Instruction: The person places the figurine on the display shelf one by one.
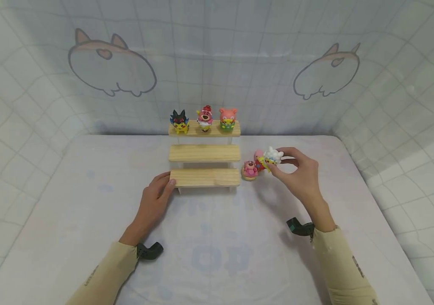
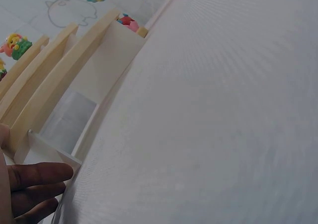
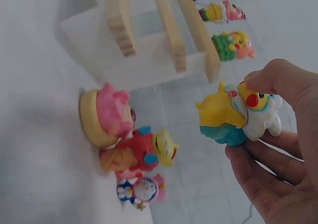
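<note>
My right hand [image 1: 302, 173] pinches a small figurine [image 1: 273, 155], yellow with a fluffy white hood, above the table to the right of a three-step wooden display stand [image 1: 204, 178]. The right wrist view shows this figurine's teal lower part, with my thumb on one side and fingers on the other. At the stand's lowest step, my left hand [image 1: 157, 198] grips the left end, thumb on the plank's front edge. The left wrist view has several left fingers [image 2: 42, 175] beside the white side support. Below the held figurine sits a pink bear figurine [image 1: 249, 170] on a round tan base.
On the top step stand a dark-hooded yellow figurine [image 1: 179, 122], a pink one with a red top [image 1: 204, 117] and a pink-hooded one in green [image 1: 227, 119]. Beside the bear are a red figurine [image 3: 141, 149] and a blue-and-white one [image 3: 141, 189]. Patterned cloth [image 1: 224, 63] rises behind.
</note>
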The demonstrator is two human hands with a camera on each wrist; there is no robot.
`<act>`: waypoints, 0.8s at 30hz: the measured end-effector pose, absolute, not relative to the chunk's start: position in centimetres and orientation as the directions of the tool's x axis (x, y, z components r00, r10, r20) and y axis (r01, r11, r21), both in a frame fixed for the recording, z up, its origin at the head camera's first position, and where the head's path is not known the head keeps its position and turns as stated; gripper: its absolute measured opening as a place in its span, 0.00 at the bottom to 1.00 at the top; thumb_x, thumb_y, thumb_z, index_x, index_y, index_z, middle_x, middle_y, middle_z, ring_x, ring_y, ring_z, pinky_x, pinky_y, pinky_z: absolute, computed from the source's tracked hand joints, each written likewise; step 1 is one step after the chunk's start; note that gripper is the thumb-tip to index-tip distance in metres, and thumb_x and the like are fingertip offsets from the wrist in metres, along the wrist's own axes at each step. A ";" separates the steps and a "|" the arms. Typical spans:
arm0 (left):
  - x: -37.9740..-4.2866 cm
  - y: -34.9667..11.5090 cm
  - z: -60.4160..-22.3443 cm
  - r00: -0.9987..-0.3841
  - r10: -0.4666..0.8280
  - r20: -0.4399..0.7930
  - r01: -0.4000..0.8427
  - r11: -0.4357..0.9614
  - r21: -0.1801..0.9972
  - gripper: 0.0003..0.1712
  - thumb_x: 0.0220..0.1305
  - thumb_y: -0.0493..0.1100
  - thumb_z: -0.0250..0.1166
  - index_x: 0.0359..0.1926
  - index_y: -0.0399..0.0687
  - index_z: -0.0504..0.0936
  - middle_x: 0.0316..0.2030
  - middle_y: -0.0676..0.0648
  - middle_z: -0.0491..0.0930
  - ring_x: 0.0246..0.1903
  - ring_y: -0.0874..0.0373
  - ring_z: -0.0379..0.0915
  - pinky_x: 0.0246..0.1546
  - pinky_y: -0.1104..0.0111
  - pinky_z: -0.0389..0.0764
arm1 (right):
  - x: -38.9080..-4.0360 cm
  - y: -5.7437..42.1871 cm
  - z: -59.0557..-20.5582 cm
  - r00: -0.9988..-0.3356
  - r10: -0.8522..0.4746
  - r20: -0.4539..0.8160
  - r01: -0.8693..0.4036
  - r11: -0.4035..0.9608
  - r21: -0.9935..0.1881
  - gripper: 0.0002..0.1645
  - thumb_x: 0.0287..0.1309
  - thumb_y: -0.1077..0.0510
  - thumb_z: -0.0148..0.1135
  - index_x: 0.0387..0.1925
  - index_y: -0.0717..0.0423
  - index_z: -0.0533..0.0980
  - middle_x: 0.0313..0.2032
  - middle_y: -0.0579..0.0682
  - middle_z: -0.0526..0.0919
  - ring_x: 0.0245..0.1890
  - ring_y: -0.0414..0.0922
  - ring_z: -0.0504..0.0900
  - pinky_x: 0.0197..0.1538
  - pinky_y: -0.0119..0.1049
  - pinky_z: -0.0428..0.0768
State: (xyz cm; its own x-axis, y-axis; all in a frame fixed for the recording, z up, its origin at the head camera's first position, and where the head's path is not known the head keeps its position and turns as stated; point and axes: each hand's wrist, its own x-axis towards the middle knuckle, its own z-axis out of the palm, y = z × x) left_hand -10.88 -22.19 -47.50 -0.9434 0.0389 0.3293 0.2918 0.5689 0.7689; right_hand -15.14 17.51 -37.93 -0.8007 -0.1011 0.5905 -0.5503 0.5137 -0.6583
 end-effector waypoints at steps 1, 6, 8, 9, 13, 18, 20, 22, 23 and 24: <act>-10.9 -22.2 -47.5 -0.944 0.039 0.327 0.290 0.571 0.768 0.23 0.74 0.54 0.52 0.59 0.45 0.79 0.61 0.45 0.72 0.63 0.49 0.65 0.62 0.50 0.63 | -15.0 17.2 -37.7 -0.800 -0.107 0.590 -0.555 0.505 -0.661 0.24 0.42 0.67 0.78 0.44 0.63 0.80 0.41 0.54 0.84 0.34 0.52 0.84 0.45 0.51 0.80; -10.8 -22.3 -47.6 -0.945 0.032 0.324 0.283 0.577 0.767 0.23 0.75 0.55 0.52 0.58 0.46 0.79 0.61 0.46 0.72 0.63 0.51 0.65 0.62 0.52 0.63 | -15.1 16.4 -37.6 -0.796 -0.132 0.591 -0.568 0.498 -0.655 0.24 0.43 0.63 0.78 0.45 0.58 0.81 0.41 0.49 0.84 0.34 0.49 0.85 0.46 0.47 0.81; -10.9 -22.4 -47.6 -0.944 0.032 0.327 0.285 0.577 0.766 0.23 0.75 0.55 0.51 0.58 0.47 0.79 0.61 0.46 0.72 0.63 0.52 0.65 0.62 0.52 0.63 | -15.4 16.1 -37.7 -0.794 -0.143 0.591 -0.575 0.493 -0.653 0.24 0.44 0.59 0.78 0.46 0.54 0.81 0.41 0.44 0.84 0.34 0.46 0.85 0.46 0.44 0.81; -10.9 -22.4 -47.6 -0.943 0.035 0.330 0.288 0.577 0.764 0.23 0.75 0.55 0.52 0.58 0.46 0.79 0.61 0.46 0.72 0.63 0.51 0.65 0.62 0.52 0.63 | -15.6 15.9 -37.7 -0.794 -0.151 0.589 -0.577 0.493 -0.652 0.24 0.44 0.58 0.78 0.46 0.52 0.81 0.41 0.43 0.84 0.35 0.44 0.85 0.47 0.43 0.80; -10.9 -22.5 -47.7 -0.942 0.032 0.333 0.290 0.579 0.762 0.23 0.75 0.54 0.52 0.58 0.46 0.79 0.61 0.45 0.72 0.63 0.51 0.65 0.62 0.52 0.63 | -16.0 14.6 -37.4 -0.783 -0.190 0.593 -0.603 0.468 -0.646 0.24 0.45 0.54 0.78 0.47 0.49 0.81 0.41 0.40 0.83 0.36 0.41 0.84 0.46 0.40 0.80; -11.1 -22.4 -47.8 -0.943 0.035 0.331 0.289 0.577 0.764 0.23 0.75 0.54 0.52 0.58 0.45 0.80 0.61 0.44 0.72 0.62 0.49 0.65 0.62 0.50 0.63 | -16.2 12.8 -36.8 -0.769 -0.219 0.601 -0.625 0.457 -0.633 0.24 0.45 0.49 0.78 0.46 0.47 0.81 0.38 0.38 0.82 0.35 0.41 0.84 0.40 0.37 0.80; -11.1 -22.4 -47.8 -0.943 0.040 0.329 0.291 0.575 0.764 0.23 0.75 0.54 0.52 0.58 0.44 0.79 0.61 0.43 0.72 0.63 0.48 0.65 0.62 0.50 0.63 | -16.4 12.1 -36.7 -0.764 -0.224 0.605 -0.632 0.446 -0.634 0.24 0.45 0.49 0.78 0.46 0.47 0.81 0.38 0.37 0.82 0.34 0.42 0.84 0.40 0.37 0.80; -11.1 -22.4 -47.8 -0.945 0.037 0.324 0.284 0.578 0.765 0.24 0.75 0.55 0.52 0.58 0.45 0.79 0.61 0.44 0.72 0.63 0.49 0.65 0.62 0.50 0.63 | -16.6 11.5 -36.7 -0.757 -0.233 0.611 -0.644 0.427 -0.635 0.24 0.45 0.49 0.78 0.46 0.47 0.81 0.39 0.37 0.83 0.35 0.42 0.84 0.40 0.37 0.80; -11.1 -22.4 -47.9 -0.946 0.036 0.323 0.282 0.582 0.763 0.24 0.75 0.55 0.51 0.58 0.46 0.79 0.61 0.45 0.72 0.63 0.49 0.65 0.62 0.50 0.63 | -16.7 11.2 -36.6 -0.752 -0.238 0.614 -0.650 0.421 -0.633 0.24 0.45 0.49 0.78 0.46 0.47 0.81 0.40 0.37 0.83 0.35 0.42 0.84 0.41 0.37 0.80; -11.1 -22.4 -47.9 -0.946 0.035 0.321 0.280 0.585 0.761 0.24 0.75 0.56 0.51 0.58 0.46 0.79 0.61 0.45 0.72 0.63 0.50 0.65 0.62 0.51 0.63 | -16.9 10.9 -36.6 -0.748 -0.244 0.617 -0.655 0.415 -0.631 0.24 0.46 0.50 0.77 0.46 0.47 0.81 0.40 0.37 0.83 0.35 0.41 0.84 0.40 0.37 0.80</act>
